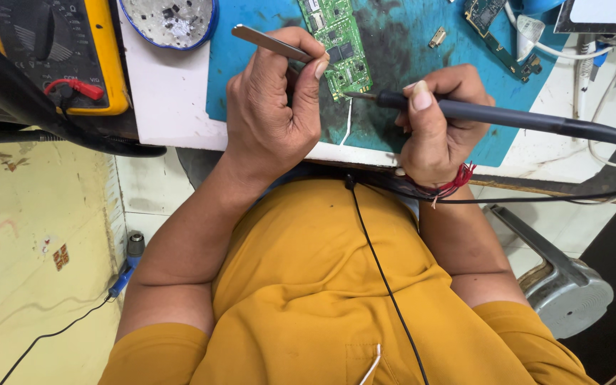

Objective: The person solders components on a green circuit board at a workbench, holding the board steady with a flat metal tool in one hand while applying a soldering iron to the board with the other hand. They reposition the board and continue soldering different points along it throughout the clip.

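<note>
— Near the table edge, or with room to move?

— Close to the near edge of the white table (165,93). Little free room on the blue mat (408,64): green circuit board (341,44) between both hands, a second board (499,32) at the far right, white cables (557,48) beside it, a round dish (169,20) and a yellow multimeter (58,53) to the left.

— Anything hidden or cut off?

— Tweezers' tips hidden behind the left hand (274,114). Top of the green board cut off by the frame. Small parts on the board too fine to read.

— And the fingers?

— Left hand closed tight around the metal tweezers (269,41), thumb pressed on top. Right hand (438,125) wrapped narrow around the dark soldering iron (479,113), tip touching the lower right edge of the green board.
</note>
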